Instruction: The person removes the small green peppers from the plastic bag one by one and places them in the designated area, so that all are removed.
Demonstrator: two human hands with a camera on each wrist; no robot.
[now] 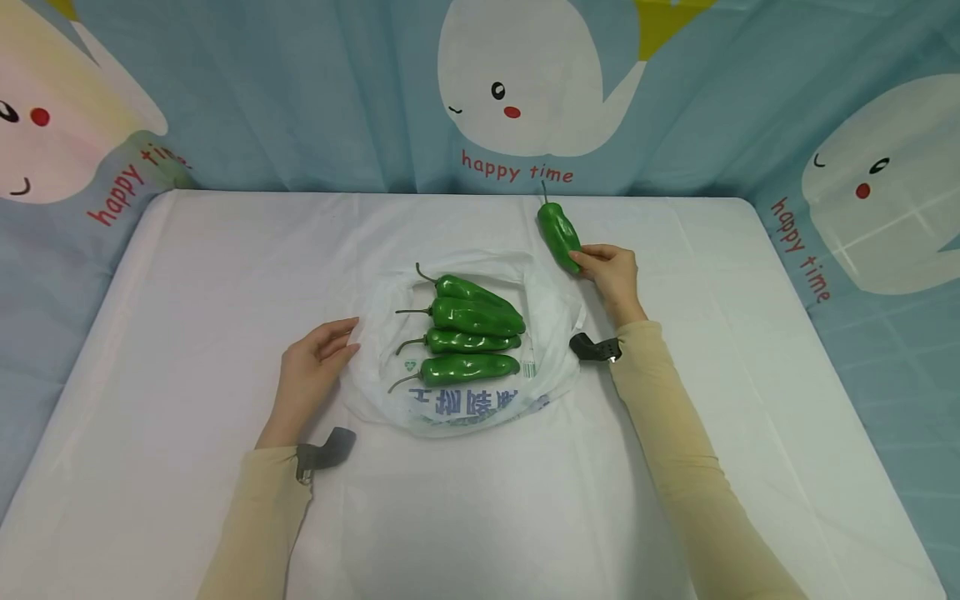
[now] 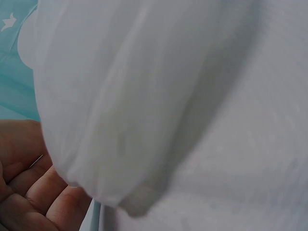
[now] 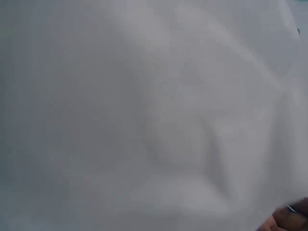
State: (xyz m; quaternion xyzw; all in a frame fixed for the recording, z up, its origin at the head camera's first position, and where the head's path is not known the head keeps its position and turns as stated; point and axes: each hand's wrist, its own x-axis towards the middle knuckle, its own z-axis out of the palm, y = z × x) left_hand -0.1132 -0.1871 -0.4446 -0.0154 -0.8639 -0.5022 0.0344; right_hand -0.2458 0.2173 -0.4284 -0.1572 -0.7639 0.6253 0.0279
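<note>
A white plastic bag [image 1: 551, 367] lies spread on the table with its mouth facing up and its rim in a loose ring. Inside it several green chili peppers [image 1: 471, 369] lie side by side, their stems pointing left. At the bag's left edge my left hand [image 1: 311, 367] holds the thin plastic with bent fingers; in the left wrist view the bag [image 2: 125, 106] partly covers those fingers. Beyond the bag's upper right corner, my right hand [image 1: 611, 271] pinches the lower end of another green chili pepper [image 1: 558, 233], whose stem points away. The right wrist view shows mostly blurred white plastic.
A white cloth covers the table [image 1: 480, 517]. Behind it and along the sides hangs a blue curtain [image 1: 322, 92] with whale prints. Dark wrist straps with cameras [image 1: 326, 452] sit on both wrists, the right one close to the bag's edge.
</note>
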